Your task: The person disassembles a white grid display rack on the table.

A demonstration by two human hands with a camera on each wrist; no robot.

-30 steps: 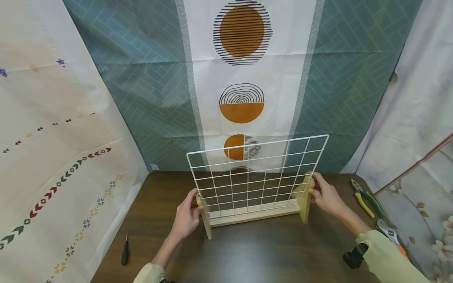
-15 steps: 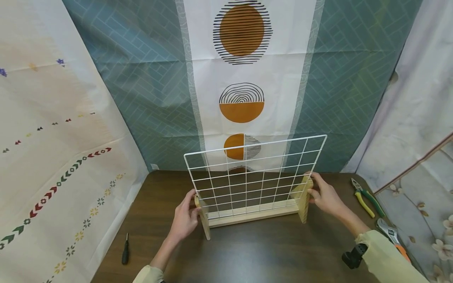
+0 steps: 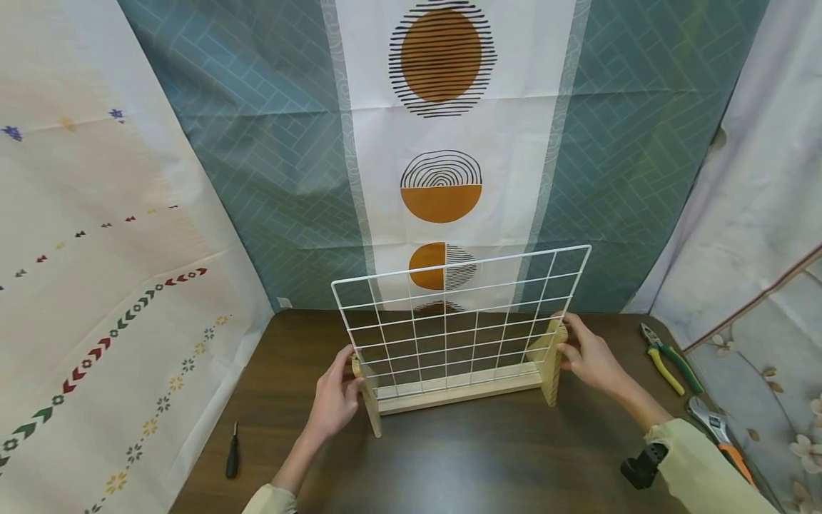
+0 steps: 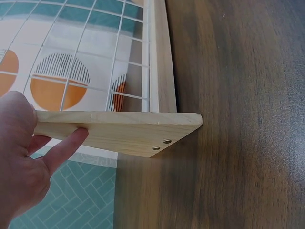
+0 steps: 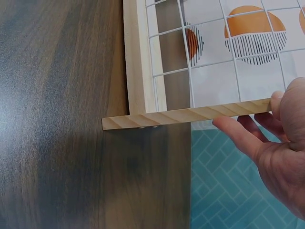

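A white wire grid panel stands upright, leaning back slightly, between two pale wooden side boards. A wooden crossbar joins the boards low down, with the grid's bottom edge along it. My left hand grips the upper end of the left side board, fingers and thumb on either side of it. Two metal screw heads show on that board's outer face. At the other end, the right side board is held near its top by my right hand.
A black-handled screwdriver lies on the dark wooden table at the left. Along the right edge are green-and-yellow pliers and an adjustable wrench with an orange handle. Patterned cloths hang behind and at the sides.
Both hands keep their hold on the side boards. The rack has shifted a little to the left, mostly in the first half second; the view has also turned very slightly.
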